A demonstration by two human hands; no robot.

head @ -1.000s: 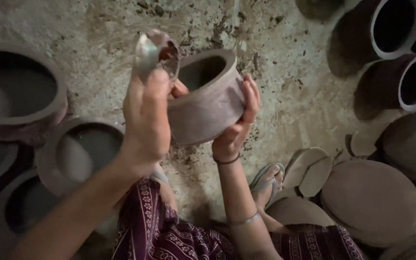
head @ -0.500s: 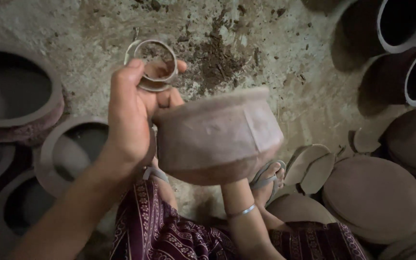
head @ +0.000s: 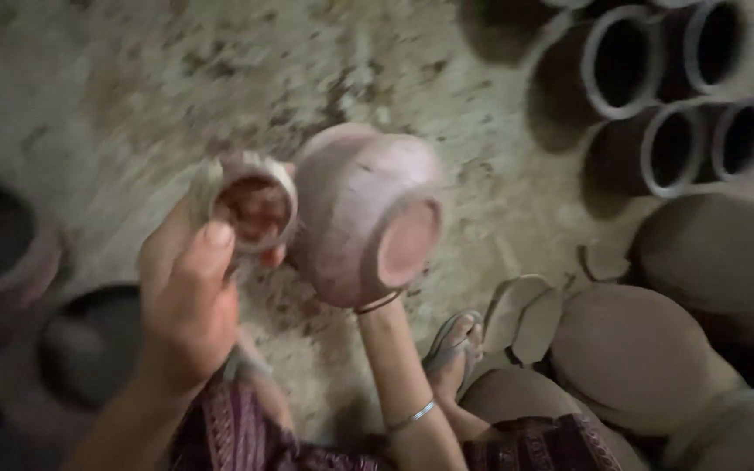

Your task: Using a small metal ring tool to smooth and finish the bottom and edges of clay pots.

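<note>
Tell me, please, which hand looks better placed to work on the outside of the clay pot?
Probably the left hand: it holds a small round tool right beside the clay pot. The right hand is hidden behind the pot, propping it up with its base turned toward the camera, so it seems busy carrying.

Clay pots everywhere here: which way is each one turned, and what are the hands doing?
Clay bowl: tilted, base toward camera, held up.
Small round cup: mouth toward camera, reddish inside.
Left hand: gripping the cup.
Right hand: hidden behind the bowl.
Dark pots: upright, mouths open.
Domed pots: upside down on the floor.
</note>
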